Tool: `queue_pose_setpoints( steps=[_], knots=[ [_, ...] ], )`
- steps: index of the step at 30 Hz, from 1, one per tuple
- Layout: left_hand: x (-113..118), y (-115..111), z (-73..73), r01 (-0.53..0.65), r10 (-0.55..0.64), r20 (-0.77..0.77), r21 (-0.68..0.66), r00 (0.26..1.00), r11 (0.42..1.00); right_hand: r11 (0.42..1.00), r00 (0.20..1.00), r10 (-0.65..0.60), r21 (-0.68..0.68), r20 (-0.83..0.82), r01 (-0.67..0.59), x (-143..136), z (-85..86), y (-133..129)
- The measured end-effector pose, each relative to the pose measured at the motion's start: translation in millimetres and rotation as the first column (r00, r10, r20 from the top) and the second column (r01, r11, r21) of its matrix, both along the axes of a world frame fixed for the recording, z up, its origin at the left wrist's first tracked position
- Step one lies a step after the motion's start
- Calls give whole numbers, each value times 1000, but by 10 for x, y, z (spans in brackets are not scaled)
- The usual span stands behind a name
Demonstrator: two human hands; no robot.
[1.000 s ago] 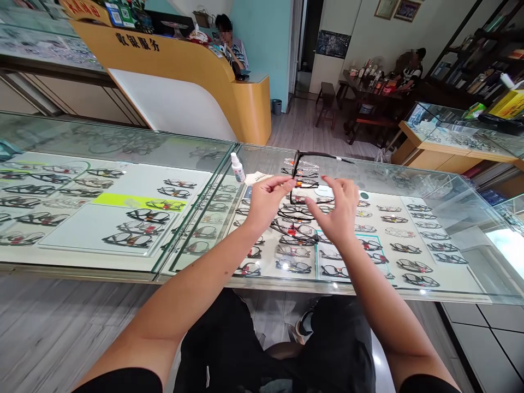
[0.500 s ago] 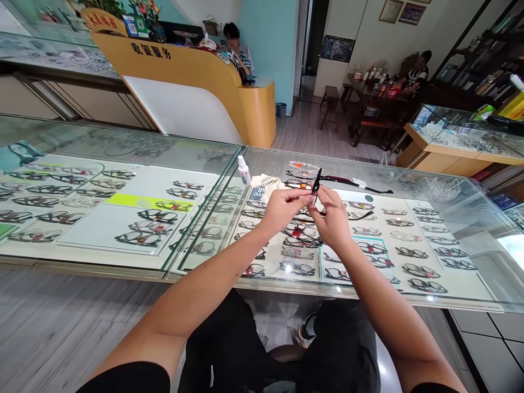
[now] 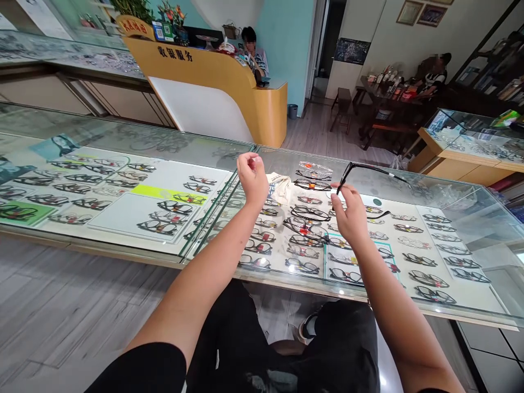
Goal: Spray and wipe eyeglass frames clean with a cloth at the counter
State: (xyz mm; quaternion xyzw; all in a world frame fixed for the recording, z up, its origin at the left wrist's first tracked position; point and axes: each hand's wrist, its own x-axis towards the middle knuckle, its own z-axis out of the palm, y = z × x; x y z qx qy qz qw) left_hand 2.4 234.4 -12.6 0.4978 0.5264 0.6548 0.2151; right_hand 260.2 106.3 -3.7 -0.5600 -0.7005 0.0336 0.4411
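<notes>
My right hand (image 3: 350, 213) pinches a pair of black eyeglasses (image 3: 345, 176) above the glass counter, their arms spread out to the right. My left hand (image 3: 252, 177) is curled at the place where a small white spray bottle stood, just left of a cream cloth (image 3: 281, 188). Only a white tip of the spray bottle (image 3: 256, 159) shows at the fingers; the rest of it is hidden behind the hand. Several rows of eyeglasses lie beneath the counter glass, under and around both hands.
A long glass display counter (image 3: 221, 243) runs across in front of me. Beyond it stand a wooden cashier desk (image 3: 273, 112) with a person behind it, and another person at a dark table at the back right. A second display case (image 3: 454, 158) stands at right.
My left hand has let go of the eyeglasses and moved left to the spray bottle. The eyeglasses have shifted right and turned in my right hand. The view has swung slightly left.
</notes>
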Motion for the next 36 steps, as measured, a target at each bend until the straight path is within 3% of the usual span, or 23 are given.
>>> queue_pose_setpoints(
  steps=[3, 8, 12, 15, 17, 19, 20, 21, 22, 24, 26, 29, 32, 34, 36],
  knots=[
    [-68, 200, -190, -130, 130, -68, 9, 989, 992, 1000, 1000, 13, -6, 25, -13, -7, 1, -10],
    [-208, 446, -458, -10, -19, -141, -201, 990, 980, 998, 996, 56, 5, 64, -57, -24, 10, -22],
    [-284, 510, -555, 27, -100, -195, -345, 976, 938, 998, 996, 63, 19, 57, -65, -18, 21, -32],
    [-263, 511, -525, 12, -60, -154, -301, 986, 954, 998, 997, 60, 30, 39, -62, 7, 38, -37],
    [-224, 484, -429, 28, -42, -59, -225, 997, 974, 997, 998, 53, 49, 16, -54, 44, 56, -36],
    [-187, 418, -277, 154, -138, 107, -160, 985, 975, 996, 999, 38, 79, -22, -36, 96, 75, -31],
    [-172, 369, -191, 281, -249, 208, -143, 946, 949, 995, 999, 28, 95, -43, -24, 126, 82, -27],
    [-161, 310, -104, 439, -384, 310, -133, 870, 889, 994, 998, 19, 105, -63, -12, 156, 87, -23],
    [-151, 246, -25, 601, -514, 400, -126, 759, 789, 994, 997, 16, 106, -81, -8, 184, 91, -19],
    [-128, 118, 95, 836, -680, 525, -119, 512, 536, 996, 992, 46, 86, -114, -36, 225, 102, -12],
    [-93, 20, 152, 937, -737, 588, -115, 332, 331, 993, 979, 110, 50, -171, -103, 230, 135, -10],
    [-31, -43, 151, 988, -763, 629, -87, 151, 124, 974, 931, 215, -10, -295, -228, 149, 253, -16],
    [12, -60, 139, 999, -784, 619, -46, 39, 14, 941, 890, 293, -59, -350, -333, -23, 404, 3],
    [30, -86, 155, 1000, -812, 583, -23, 24, 12, 915, 862, 346, -71, -371, -398, -150, 466, 41],
    [51, -128, 188, 998, -848, 527, -7, 52, 57, 876, 812, 399, -87, -426, -475, -254, 476, 83]
  ],
)
